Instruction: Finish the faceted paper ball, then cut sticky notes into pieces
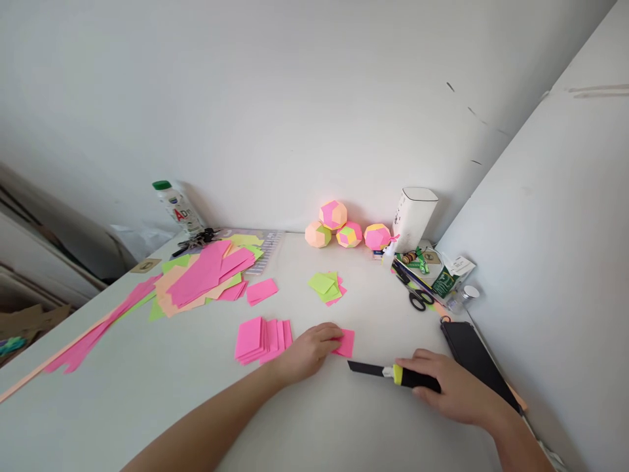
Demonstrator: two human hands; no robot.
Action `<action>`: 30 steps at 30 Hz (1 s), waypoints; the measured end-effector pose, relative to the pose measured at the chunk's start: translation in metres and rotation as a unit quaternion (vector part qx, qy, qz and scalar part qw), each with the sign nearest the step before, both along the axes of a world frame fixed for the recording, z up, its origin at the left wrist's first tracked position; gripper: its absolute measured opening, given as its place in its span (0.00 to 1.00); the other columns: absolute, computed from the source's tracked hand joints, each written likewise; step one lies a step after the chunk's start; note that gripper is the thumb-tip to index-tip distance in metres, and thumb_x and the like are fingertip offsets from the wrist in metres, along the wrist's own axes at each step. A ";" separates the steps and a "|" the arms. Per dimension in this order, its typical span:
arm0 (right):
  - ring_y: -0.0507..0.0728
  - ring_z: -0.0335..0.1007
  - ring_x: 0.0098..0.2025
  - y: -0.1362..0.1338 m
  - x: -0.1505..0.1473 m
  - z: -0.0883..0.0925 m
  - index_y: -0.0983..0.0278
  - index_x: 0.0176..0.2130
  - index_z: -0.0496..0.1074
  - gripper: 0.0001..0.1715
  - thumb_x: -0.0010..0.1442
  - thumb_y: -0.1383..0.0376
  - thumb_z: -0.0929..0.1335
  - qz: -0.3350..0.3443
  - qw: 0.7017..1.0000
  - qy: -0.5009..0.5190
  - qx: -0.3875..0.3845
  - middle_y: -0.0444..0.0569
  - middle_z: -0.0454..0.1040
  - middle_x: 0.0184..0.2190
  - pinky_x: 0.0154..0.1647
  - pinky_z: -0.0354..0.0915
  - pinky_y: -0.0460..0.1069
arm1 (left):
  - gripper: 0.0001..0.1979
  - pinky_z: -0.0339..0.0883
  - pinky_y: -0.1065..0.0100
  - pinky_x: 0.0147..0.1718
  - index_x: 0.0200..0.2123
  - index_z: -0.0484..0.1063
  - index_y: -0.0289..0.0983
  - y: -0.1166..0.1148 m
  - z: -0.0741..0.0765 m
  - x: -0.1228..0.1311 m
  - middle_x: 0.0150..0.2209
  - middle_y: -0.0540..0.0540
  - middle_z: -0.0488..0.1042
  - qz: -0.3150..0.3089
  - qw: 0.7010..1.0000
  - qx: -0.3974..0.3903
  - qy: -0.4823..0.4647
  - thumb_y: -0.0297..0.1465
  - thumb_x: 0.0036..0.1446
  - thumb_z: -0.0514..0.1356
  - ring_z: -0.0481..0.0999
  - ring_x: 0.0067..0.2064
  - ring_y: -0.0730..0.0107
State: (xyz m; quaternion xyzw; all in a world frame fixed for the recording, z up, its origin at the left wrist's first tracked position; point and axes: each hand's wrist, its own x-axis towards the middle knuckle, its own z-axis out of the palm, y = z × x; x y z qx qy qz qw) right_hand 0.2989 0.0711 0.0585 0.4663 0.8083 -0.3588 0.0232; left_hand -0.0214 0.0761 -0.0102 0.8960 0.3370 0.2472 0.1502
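The white worktop (pixel 162 367) is lying smooth and matte, and it is carrying a loose heap of pink, peach and green sheets (pixel 206 275), thin and flat, at the far left. A fanned stack of pink squares (pixel 260 339) is sitting just left of the left hand (pixel 307 351).

The step in hand looks like steadying one sheet beside a tool. The left hand's fingers are lying loosely bent, tips pressing the near edge of a single pink square (pixel 345 342) without closing round it. The right hand (pixel 449 387) is curling its fingers over the rear of a slim black tool (pixel 378 370) with a yellow band, which is resting on the worktop just right of the square.

Such light paper is likely sliding easily here, so it is calling for flat, even pressure.
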 end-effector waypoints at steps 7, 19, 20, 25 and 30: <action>0.62 0.71 0.48 -0.001 -0.003 -0.004 0.50 0.58 0.68 0.30 0.56 0.65 0.64 0.001 1.000 -0.026 0.011 0.48 0.72 0.48 0.49 0.64 0.52 | 0.17 0.70 0.59 0.47 0.43 0.71 0.36 0.000 0.002 0.001 0.42 0.39 0.71 -0.003 0.999 -0.036 -0.028 0.19 0.55 0.48 0.70 0.49 0.60; 0.60 0.71 0.46 0.001 -0.002 -0.006 0.51 0.59 0.67 0.30 0.57 0.64 0.63 -0.008 1.000 -0.024 0.005 0.47 0.72 0.47 0.48 0.65 0.51 | 0.22 0.66 0.53 0.54 0.59 0.60 0.37 -0.003 -0.001 0.004 0.55 0.36 0.66 0.018 0.999 -0.021 0.021 0.33 0.63 0.54 0.66 0.56 0.54; 0.60 0.71 0.46 0.000 -0.002 -0.006 0.50 0.59 0.67 0.30 0.57 0.64 0.63 -0.008 1.000 -0.023 0.004 0.47 0.72 0.47 0.48 0.65 0.51 | 0.22 0.66 0.53 0.54 0.59 0.60 0.37 -0.003 -0.002 0.004 0.55 0.36 0.67 0.018 1.000 -0.019 0.016 0.33 0.63 0.54 0.66 0.56 0.55; 0.61 0.71 0.46 0.000 -0.001 -0.005 0.51 0.58 0.67 0.30 0.56 0.65 0.63 -0.007 1.000 -0.021 0.006 0.47 0.72 0.47 0.48 0.65 0.51 | 0.20 0.66 0.53 0.54 0.58 0.62 0.36 -0.002 -0.002 0.005 0.54 0.37 0.68 0.020 1.000 -0.017 0.010 0.31 0.63 0.54 0.66 0.55 0.55; 0.60 0.71 0.45 0.001 -0.002 -0.006 0.50 0.58 0.67 0.30 0.57 0.65 0.63 -0.003 1.000 -0.024 0.010 0.47 0.72 0.47 0.48 0.65 0.51 | 0.19 0.66 0.54 0.54 0.57 0.63 0.36 -0.003 -0.001 0.005 0.53 0.37 0.69 0.022 1.000 -0.015 0.014 0.31 0.63 0.54 0.66 0.55 0.56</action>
